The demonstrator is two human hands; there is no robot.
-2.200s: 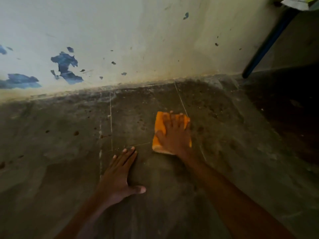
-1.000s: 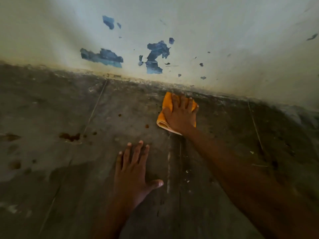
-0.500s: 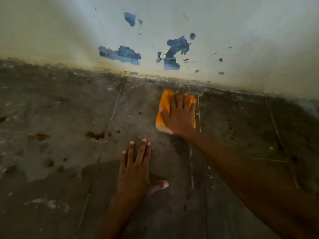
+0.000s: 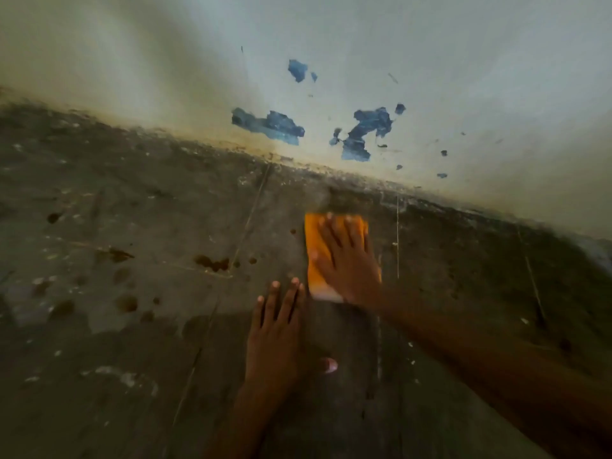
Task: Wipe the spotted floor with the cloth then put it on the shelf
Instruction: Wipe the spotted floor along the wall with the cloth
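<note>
While flat, right hand fingers cover cloth

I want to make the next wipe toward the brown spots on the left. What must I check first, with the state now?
1. Right hand flat on the folded orange cloth: ok.
2. Cloth flat on the grey concrete floor: ok.
3. Left hand flat on the floor, bracing: ok.
4. Dark brown spots left of the cloth wiped: not ok.
5. Shelf position: cannot tell, out of view.
</note>
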